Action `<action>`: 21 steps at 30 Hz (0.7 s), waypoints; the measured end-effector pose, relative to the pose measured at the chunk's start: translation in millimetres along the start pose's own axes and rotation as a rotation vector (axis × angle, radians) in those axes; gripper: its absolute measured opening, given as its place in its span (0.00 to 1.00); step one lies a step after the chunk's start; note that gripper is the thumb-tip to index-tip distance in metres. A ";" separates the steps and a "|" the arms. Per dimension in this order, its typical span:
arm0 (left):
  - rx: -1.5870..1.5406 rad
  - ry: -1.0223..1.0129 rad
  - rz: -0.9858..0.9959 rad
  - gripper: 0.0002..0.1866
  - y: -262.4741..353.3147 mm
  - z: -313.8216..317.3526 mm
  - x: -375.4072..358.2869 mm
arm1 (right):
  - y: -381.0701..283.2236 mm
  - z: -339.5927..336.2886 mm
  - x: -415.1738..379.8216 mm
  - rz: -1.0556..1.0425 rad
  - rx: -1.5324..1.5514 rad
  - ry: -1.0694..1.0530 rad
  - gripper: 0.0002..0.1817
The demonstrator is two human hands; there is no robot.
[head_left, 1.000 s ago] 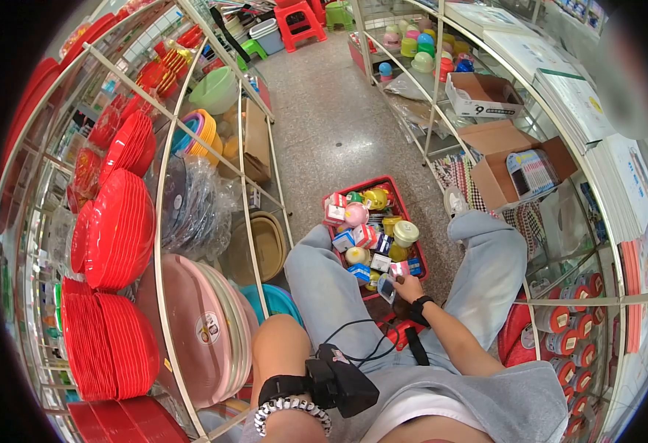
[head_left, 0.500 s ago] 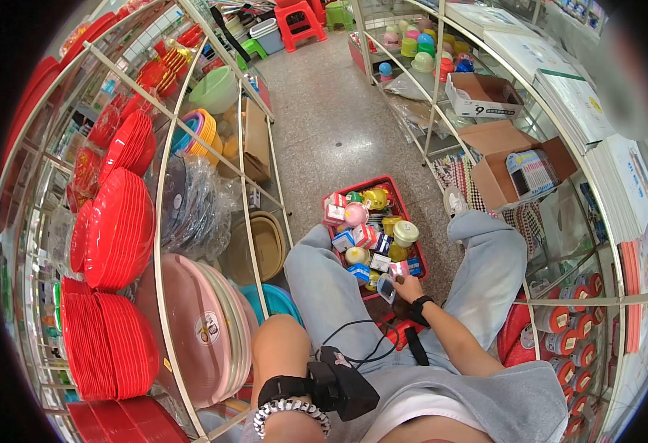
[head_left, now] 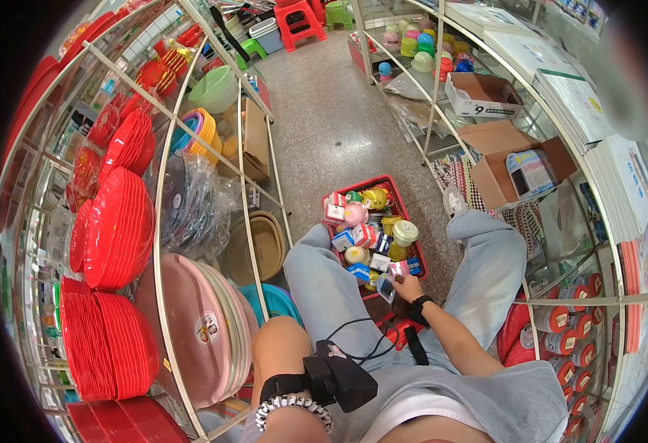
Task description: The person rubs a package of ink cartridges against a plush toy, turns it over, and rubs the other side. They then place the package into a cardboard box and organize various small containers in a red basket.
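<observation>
My right hand [head_left: 408,286], a dark band on its wrist, is at the near end of a red plastic basket [head_left: 422,255]. Its fingers are closed on a small, grey-blue, glossy item [head_left: 386,289] whose kind I cannot make out. Close by lie a pink-and-white box [head_left: 398,269] and a blue box [head_left: 359,272]. More small boxes and round containers fill the basket, among them a pale green lidded jar [head_left: 405,233] and a pink round one [head_left: 356,213]. My left hand [head_left: 283,341] is bent downward by my left thigh, fingers hidden, with a black strapped device at the wrist.
On the left shelves are stacked red plastic basins [head_left: 121,229], large pink basins [head_left: 191,328] and bagged dark plates [head_left: 191,207]. To the right, an open cardboard box [head_left: 519,166] and hanging checked cloths line the shelf. A red stool [head_left: 297,26] stands down the tiled aisle.
The black device on my left wrist has turned and shifted slightly. My right hand keeps its place at the basket with the grey-blue item.
</observation>
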State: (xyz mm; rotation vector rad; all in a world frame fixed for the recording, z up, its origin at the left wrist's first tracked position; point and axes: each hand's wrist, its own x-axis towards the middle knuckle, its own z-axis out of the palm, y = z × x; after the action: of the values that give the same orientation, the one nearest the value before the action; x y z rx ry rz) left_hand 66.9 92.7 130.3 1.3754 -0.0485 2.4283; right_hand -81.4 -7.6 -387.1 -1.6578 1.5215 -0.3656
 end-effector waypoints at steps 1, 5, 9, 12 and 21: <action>-0.069 0.011 -0.058 0.23 4.0 -0.8 -0.9 | 0.7 0.4 0.5 0.000 0.001 0.001 0.17; -0.021 -0.015 -0.048 0.23 5.1 -3.2 -1.8 | -2.7 -2.6 -1.6 0.000 0.014 -0.013 0.17; -0.003 -0.007 -0.021 0.23 3.5 -2.2 -2.8 | -2.7 -2.7 -1.2 0.010 0.024 -0.028 0.17; -0.134 0.017 -0.087 0.23 4.0 -1.5 -2.5 | -15.7 -11.8 -6.3 0.045 -0.006 -0.036 0.17; -0.091 0.041 -0.005 0.23 2.3 2.7 2.3 | -9.3 -8.0 -3.1 0.087 0.002 -0.067 0.17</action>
State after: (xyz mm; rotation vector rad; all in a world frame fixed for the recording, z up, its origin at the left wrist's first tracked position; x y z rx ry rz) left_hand 67.3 90.6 134.0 1.2841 -0.1434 2.4181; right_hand -81.3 -8.5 -374.4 -1.5811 1.5370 -0.2619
